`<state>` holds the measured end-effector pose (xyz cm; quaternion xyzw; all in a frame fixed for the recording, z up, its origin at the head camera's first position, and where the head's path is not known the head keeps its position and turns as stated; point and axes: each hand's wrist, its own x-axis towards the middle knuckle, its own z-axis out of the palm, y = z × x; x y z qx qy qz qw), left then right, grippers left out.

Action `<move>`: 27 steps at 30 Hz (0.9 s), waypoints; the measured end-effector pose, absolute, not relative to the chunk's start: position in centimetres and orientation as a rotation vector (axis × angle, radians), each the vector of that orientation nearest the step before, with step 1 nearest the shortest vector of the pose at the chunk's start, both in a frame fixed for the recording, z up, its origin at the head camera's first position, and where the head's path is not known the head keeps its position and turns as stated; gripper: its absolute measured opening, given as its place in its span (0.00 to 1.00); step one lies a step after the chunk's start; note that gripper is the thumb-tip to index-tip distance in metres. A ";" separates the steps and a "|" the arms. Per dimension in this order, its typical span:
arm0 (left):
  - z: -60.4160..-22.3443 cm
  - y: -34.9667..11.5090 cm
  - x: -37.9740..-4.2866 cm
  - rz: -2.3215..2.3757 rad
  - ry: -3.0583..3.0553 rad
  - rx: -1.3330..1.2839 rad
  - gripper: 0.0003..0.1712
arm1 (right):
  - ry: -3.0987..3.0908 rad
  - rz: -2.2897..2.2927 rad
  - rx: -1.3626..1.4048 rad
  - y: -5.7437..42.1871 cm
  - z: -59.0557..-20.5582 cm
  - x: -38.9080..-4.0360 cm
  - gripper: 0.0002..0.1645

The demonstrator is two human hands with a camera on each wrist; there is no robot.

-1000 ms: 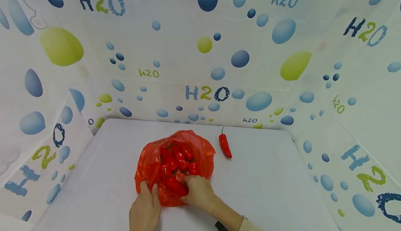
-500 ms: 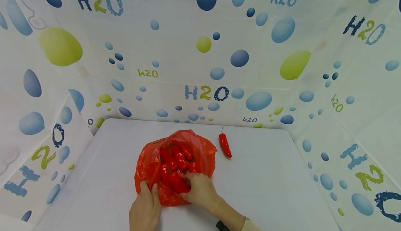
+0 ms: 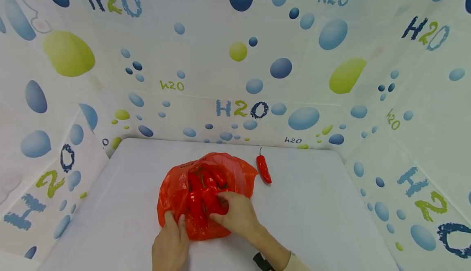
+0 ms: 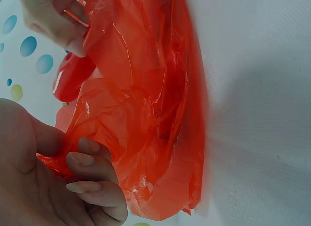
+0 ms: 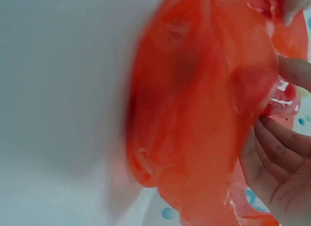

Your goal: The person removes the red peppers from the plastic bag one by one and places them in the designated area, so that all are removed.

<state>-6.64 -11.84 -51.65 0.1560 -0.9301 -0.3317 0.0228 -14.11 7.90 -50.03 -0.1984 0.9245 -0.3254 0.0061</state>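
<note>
A thin red plastic bag (image 3: 173, 193), its mouth spread wide, sits at the front middle of the table with several shiny red peppers (image 3: 196, 205) inside. My left hand (image 3: 170, 244) pinches the bag's near left edge, and in the left wrist view its thumb and fingers (image 4: 80, 160) close on the crumpled film. Over the bag's mouth my right hand (image 3: 237, 216) grips a red pepper (image 3: 211, 199) between thumb and fingers. That pepper shows above the bag's rim in the left wrist view, partly covered by the right hand.
A single slim red chili pepper (image 3: 263, 169) with a long stem lies on the white table (image 3: 305, 205), right of the bag. Behind and on both sides hangs a white curtain (image 3: 206, 50) with blue and green spots. A dark strap piece (image 3: 262, 260) shows by the right forearm.
My right hand has lifted a little and drawn the red pepper up and away from the bag's near side, uncovering another pepper below. The left hand has stayed on the bag's edge.
</note>
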 end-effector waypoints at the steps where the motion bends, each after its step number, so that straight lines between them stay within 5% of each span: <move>1: -51.7 -11.8 -6.6 -1.029 -2.876 0.478 0.20 | 2.894 -1.030 -0.622 7.9 -49.8 -14.2 0.34; 27: -51.3 -12.4 -6.0 -1.052 -2.908 0.475 0.21 | 2.905 -1.355 -0.454 10.6 -45.3 -14.3 0.36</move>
